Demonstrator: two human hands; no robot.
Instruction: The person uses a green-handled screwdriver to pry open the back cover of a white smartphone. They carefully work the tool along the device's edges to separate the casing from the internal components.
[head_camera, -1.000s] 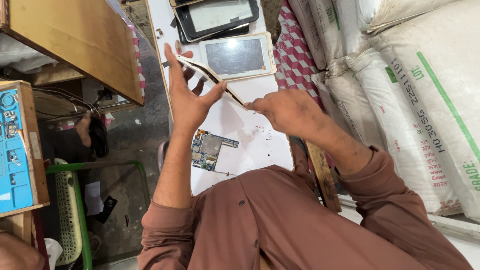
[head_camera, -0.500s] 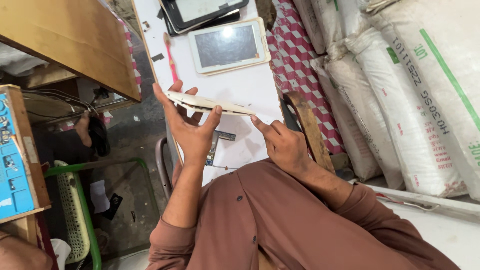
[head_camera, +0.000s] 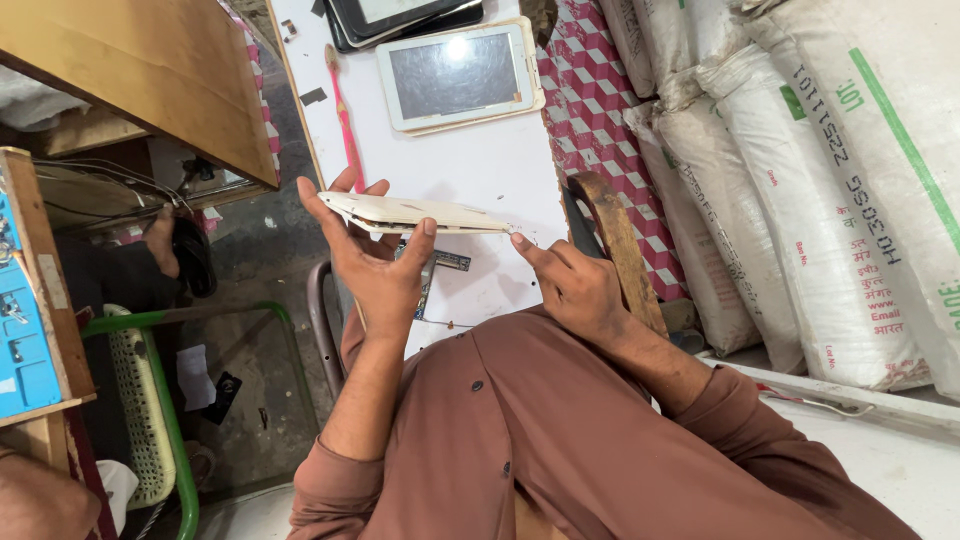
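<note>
left hand (head_camera: 375, 265) is holding the white case (head_camera: 415, 213), mid frame | right hand (head_camera: 570, 285) is poking its end | case might be cracking if bent

Soft, even daylight, sharp across most of the frame.

Brightest on the white counter (head_camera: 480, 160) and the pale sacks (head_camera: 800, 180) at right, close to washed out on the counter's bare top. Small glare spot on the grey screen of the white tablet (head_camera: 460, 75) at upper centre. Dim and murky at lower left, around the floor (head_camera: 250, 330) under the wooden board. Faint, soft-edged shadows only. Slight stretching toward the frame corners; no motion blur on the fingers (head_camera: 428, 235).
</note>
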